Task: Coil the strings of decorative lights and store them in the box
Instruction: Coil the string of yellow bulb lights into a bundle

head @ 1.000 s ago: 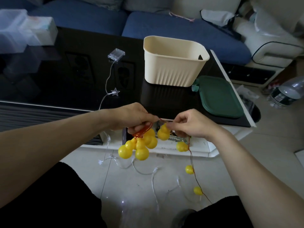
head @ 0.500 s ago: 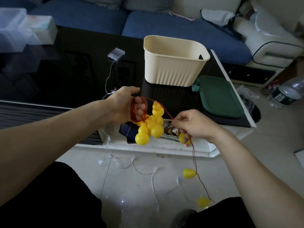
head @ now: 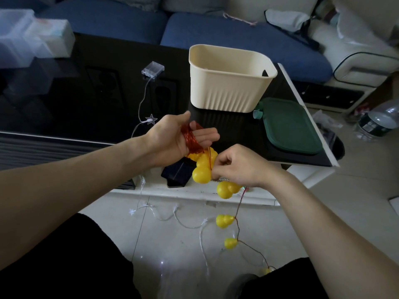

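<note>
A glossy black coffee table (head: pixel 90 100) carries a ribbed cream plastic box (head: pixel 228 83), open upward, beside a flat green lid (head: pixel 289 126). The left hand (head: pixel 172 137), palm up with fingers straight, wears red wire coils (head: pixel 191 139) across it; smooth yellow gourd-shaped bulbs (head: pixel 203 167) hang beneath. The right hand (head: pixel 239 167) apparently pinches the wire, which trails downward to the floor.

A blue sofa (head: pixel 237 33) runs behind the black table (head: pixel 86 100); clear plastic bins (head: pixel 26 39) sit at the table's far left corner; a dark phone (head: pixel 179 174) lies on the white ledge at its near edge; a plastic bottle (head: pixel 380 120) lies on the floor (head: pixel 356 180) past the right edge.
</note>
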Demonstrator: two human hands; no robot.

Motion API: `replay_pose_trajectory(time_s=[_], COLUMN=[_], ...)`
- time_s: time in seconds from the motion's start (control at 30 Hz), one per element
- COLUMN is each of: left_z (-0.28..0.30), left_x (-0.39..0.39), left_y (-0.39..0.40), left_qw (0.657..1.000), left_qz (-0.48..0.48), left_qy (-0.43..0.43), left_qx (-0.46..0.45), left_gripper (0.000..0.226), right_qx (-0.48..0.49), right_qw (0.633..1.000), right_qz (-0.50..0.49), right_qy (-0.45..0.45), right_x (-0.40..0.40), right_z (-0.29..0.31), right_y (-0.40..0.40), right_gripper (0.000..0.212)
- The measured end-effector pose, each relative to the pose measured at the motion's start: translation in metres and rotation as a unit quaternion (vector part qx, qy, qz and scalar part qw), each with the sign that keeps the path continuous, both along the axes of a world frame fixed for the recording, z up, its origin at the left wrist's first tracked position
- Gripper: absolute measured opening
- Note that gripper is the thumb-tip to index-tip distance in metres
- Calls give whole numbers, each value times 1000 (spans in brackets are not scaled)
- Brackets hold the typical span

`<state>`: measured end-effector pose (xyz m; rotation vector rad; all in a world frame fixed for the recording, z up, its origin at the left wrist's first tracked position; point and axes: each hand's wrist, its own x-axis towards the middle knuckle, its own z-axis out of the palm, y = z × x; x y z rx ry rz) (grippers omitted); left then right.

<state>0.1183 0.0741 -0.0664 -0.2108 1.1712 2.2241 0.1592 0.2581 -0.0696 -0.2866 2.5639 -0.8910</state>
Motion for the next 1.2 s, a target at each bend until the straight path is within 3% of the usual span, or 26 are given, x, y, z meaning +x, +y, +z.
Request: replay_pose_trajectory(time_s=[0.2, 0.37, 0.57, 0.7, 0.8, 0.93, 1.03, 1.2], left_z=[0, -12, -18, -19, -15, -11, -9, -5], left_x=[7, 15, 24, 20, 17, 19, 20, 17], left_y=[8, 13, 25, 24, 19, 11, 5, 2], left_qw=[998, 976, 936, 914, 902, 864, 854, 870], left_qz=[-56, -155, -222, -245, -267, -336, -358, -314], left_qy=[12, 91, 126, 153, 162, 205, 203, 194], left_qx=[19, -119, -240, -283, -299, -314, -318, -328], left_gripper=[40, 44, 73, 52, 49, 48, 48, 46], right_qx=[-86, -111, -105, -107, -121, -142, -148, -203], right_qw=[996, 993, 993, 990, 986, 988, 988, 979], right_qz=[2, 28, 4, -11, -35, -8, 22, 3], right_qy=[20, 9, 50, 89, 107, 60, 24, -24], right_x=[5, 9, 5, 1, -2, -4, -4, -9], right_z=[1, -1, 6, 4, -1, -1, 1, -4], right_y=[-6, -13, -2, 6, 4, 10, 14, 19], right_gripper=[12, 11, 16, 15, 15, 33, 37, 17])
